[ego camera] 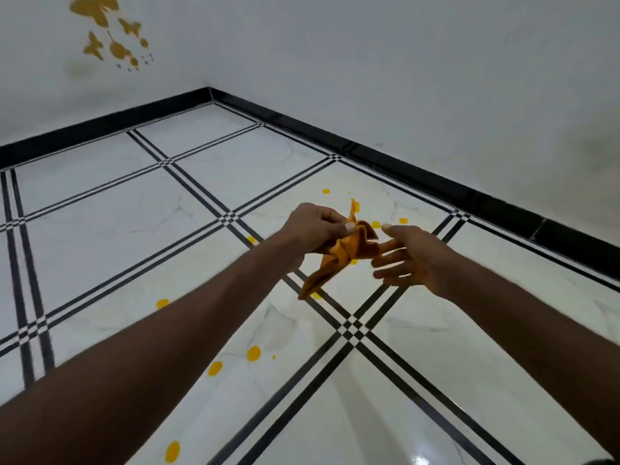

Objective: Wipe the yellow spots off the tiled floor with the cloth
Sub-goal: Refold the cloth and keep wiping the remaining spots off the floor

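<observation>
An orange cloth (339, 256) hangs crumpled in the air above the floor, pinched in my left hand (315, 226). My right hand (412, 260) is just right of the cloth, fingers spread, its fingertips at the cloth's edge without gripping it. Yellow spots dot the white tiled floor (134, 229): one at the far side (326, 191), one right of the cloth (403, 220), one at the left (162, 303), a pair nearer me (254, 353) (215, 368) and one at the bottom edge (172, 451). Some spots are partly hidden behind the cloth.
Black double lines cross the tiles. A black skirting board (402, 169) runs along two white walls that meet in a corner at the back. Golden butterfly stickers (107, 31) decorate the left wall.
</observation>
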### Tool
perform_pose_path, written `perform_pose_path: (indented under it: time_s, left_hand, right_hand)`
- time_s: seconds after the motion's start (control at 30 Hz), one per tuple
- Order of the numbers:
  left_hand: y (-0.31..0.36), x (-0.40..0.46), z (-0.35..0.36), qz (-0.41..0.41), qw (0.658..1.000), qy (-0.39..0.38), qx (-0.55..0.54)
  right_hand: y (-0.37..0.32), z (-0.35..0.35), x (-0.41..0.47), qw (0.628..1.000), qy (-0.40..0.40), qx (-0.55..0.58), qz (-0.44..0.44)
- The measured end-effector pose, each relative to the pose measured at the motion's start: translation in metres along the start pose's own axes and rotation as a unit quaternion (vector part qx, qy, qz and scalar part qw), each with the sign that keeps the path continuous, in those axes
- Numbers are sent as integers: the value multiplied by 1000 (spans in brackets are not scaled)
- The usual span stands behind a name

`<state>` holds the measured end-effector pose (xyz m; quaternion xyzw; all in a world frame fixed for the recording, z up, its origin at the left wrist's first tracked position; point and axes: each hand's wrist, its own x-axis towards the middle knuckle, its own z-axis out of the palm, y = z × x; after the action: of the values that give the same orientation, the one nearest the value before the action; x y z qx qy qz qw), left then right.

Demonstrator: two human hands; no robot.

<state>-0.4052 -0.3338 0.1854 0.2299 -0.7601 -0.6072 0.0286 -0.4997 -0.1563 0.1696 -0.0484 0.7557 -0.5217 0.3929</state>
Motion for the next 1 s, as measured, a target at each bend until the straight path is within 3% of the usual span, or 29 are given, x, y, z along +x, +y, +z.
perform_pose_path:
  time_s: [0.07, 0.17, 0.27, 0.37, 0.47, 0.57, 0.67, 0.73, 0.83, 0.93, 1.0]
  left_hand:
    - [2, -1, 5, -4, 1000, -20, -16]
    - [4, -5, 13, 2, 998, -49, -28]
    - [6, -6, 17, -11, 999, -32, -33]
    - [11, -4, 7, -28, 999, 34, -21]
    - [7, -2, -20, -74, 989, 105, 73]
    - [-1, -5, -44, -148, 965, 24, 216]
    - [2, -8, -39, -97, 945, -63, 306]
    - [15, -10, -16, -25, 968, -150, 199]
    - [30, -10, 26, 21, 970, -243, 15]
    - [28, -4, 51, 3, 972, -220, -77]
    - [25, -3, 58, -18, 983, -162, -88]
  right_hand:
    - [-5, 5, -9, 996, -62, 68, 13]
    - [-7, 4, -12, 989, -89, 115, -19]
    - [-1, -1, -8, 991, -28, 126, -20]
    - [1, -12, -4, 995, 45, 84, -39]
    - [-10, -28, -10, 990, 79, 28, -118]
    - [-29, -44, -28, 976, 38, -5, -215]
    - [-46, -46, -46, 960, -38, -13, -275]
    - [-55, -44, -54, 954, -77, -19, -290]
    - [-65, -48, -61, 957, -117, 25, -264]
    - [-52, -64, -50, 967, -47, 181, -171]
    - [-23, -72, -33, 952, -13, 302, -50]
